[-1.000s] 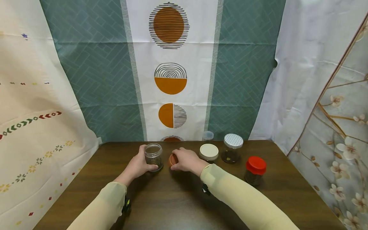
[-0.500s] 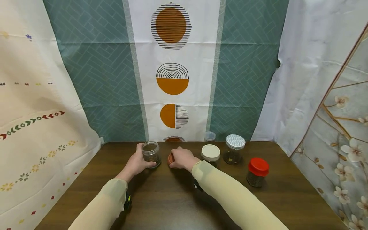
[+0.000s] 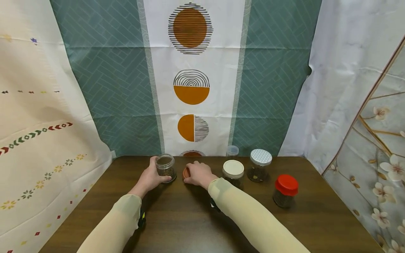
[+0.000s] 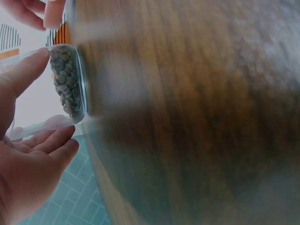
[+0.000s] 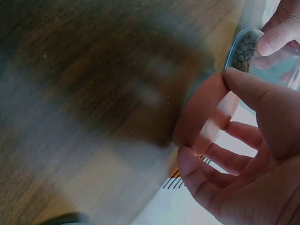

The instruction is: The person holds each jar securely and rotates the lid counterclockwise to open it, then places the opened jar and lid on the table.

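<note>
My left hand (image 3: 151,178) grips a clear, lidless jar (image 3: 166,169) from its left side, thumb across the front. Small greenish-brown lentil-like pieces (image 4: 64,79) fill the lower part of the jar in the left wrist view. Just right of the jar, my right hand (image 3: 200,173) holds a round terracotta-coloured lid (image 5: 199,112) by its rim. Thumb and fingertips pinch opposite sides of this lid, which stands tilted close over the table in the right wrist view. A gap separates lid and jar in the head view.
To the right stand a cream-lidded jar (image 3: 233,169), a jar with a white-and-blue patterned lid (image 3: 261,157) and a red-lidded jar (image 3: 286,185). A small clear-lidded container (image 3: 232,150) is at the back edge of the wooden table (image 3: 177,225). Patterned cloths hang behind.
My view has shifted slightly left, so the things appear farther right. The right hand and its lid have moved a little left relative to the other jars. The left hand keeps its grip on the jar.
</note>
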`<control>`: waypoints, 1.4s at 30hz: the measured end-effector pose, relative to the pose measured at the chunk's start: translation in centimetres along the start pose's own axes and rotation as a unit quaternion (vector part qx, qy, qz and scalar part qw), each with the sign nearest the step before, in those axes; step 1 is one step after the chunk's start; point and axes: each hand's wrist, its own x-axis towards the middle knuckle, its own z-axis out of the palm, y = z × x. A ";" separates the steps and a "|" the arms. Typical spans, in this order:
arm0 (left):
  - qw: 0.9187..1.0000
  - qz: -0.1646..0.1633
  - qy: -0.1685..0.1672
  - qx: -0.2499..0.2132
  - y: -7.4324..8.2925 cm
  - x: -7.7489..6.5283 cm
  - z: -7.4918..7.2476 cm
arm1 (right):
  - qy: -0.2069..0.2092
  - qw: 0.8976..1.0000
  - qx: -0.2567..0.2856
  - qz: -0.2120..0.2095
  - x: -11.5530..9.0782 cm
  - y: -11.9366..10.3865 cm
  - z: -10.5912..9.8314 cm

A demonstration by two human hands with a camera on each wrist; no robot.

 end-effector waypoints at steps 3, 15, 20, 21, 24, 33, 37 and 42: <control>1.000 0.014 0.008 -0.001 -1.0 0.6 0.2 | -0.011 1.000 0.003 0.016 -0.5 -0.4 -0.7; 1.000 -0.007 0.003 -0.003 -0.2 0.3 0.4 | -0.012 1.000 -0.010 0.019 0.0 -0.2 0.5; 1.000 -0.010 0.002 -0.003 -0.1 0.1 0.5 | -0.018 0.999 -0.014 0.025 0.1 -0.1 0.8; 1.000 -0.008 0.002 -0.003 -0.1 0.1 0.5 | -0.017 0.999 -0.015 0.025 0.1 -0.2 0.6; 1.000 -0.008 0.002 -0.002 -0.3 0.2 0.5 | -0.014 0.999 -0.017 0.023 -0.2 -0.4 0.3; 1.000 -0.007 0.005 0.003 -0.4 0.1 0.5 | -0.009 0.999 -0.017 0.026 -0.3 -0.6 0.3; 1.000 -0.010 0.002 -0.011 -0.2 -0.1 0.4 | -0.001 0.999 -0.018 0.028 -0.6 -0.7 0.0; 0.999 -0.015 -0.006 -0.040 0.1 -0.4 0.1 | 0.018 0.999 -0.032 0.020 -1.3 -1.2 -0.9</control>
